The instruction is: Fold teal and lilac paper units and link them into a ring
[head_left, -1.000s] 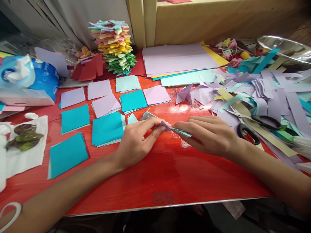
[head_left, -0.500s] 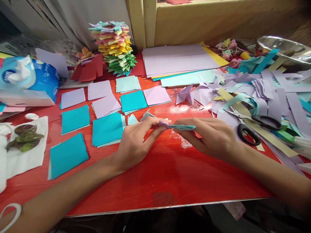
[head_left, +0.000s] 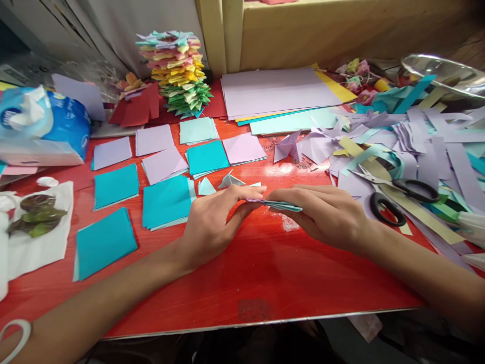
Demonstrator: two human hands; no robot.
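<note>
Between my two hands is a small folded paper piece [head_left: 282, 205], light blue with a purple end, held just above the red table. My left hand [head_left: 214, 217] pinches its purple end between thumb and fingers. The light blue end sits in the fingers of my right hand [head_left: 326, 212], partly hidden by them. Just beyond my left hand lie small pale folded triangles [head_left: 206, 187]. A teal stack of square paper [head_left: 166, 202] is to the left of that hand. Black-handled scissors [head_left: 387, 210] rest to the right of my right hand, on paper strips.
Several paper stacks [head_left: 113, 184] spread over the left of the red table [head_left: 242, 283]. A ring-shaped folded paper tower [head_left: 180, 73] stands at the back. Large purple sheets [head_left: 276, 93] lie behind. Paper strips [head_left: 417, 136] and a metal bowl [head_left: 447, 76] fill the right. A tissue pack [head_left: 45, 126] stands far left.
The folded paper has tilted, so its purple end shows less and lies flatter. My right fingers have shifted slightly toward my left hand. Both hands still grip the piece.
</note>
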